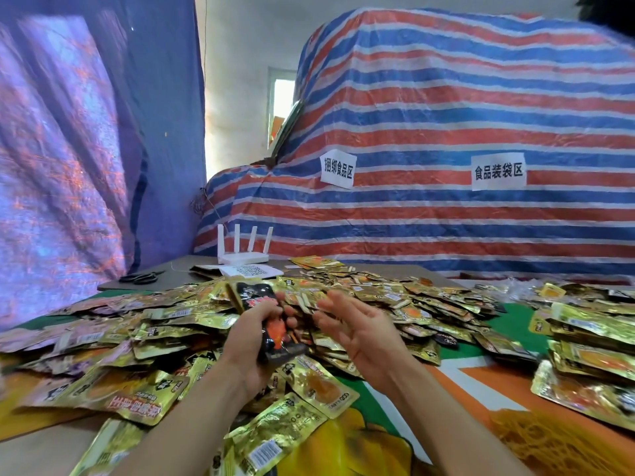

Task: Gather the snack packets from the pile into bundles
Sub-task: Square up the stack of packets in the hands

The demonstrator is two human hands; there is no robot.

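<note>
A wide pile of gold snack packets (144,324) covers the table from the left edge to past the middle. My left hand (249,341) is shut on a stack of black and orange packets (271,324), held upright above the pile. Just right of that stack, my right hand (357,328) is open, palm facing left, fingers spread, holding nothing. A loose gold packet (319,383) lies below both hands. More gold packets are stacked at the right (591,352).
A white router (242,250) with several antennas, black scissors (141,277) and a QR-code sheet (252,270) sit at the table's far side. A striped tarp (446,132) with two paper labels rises behind. Yellow netting (556,444) lies at the near right.
</note>
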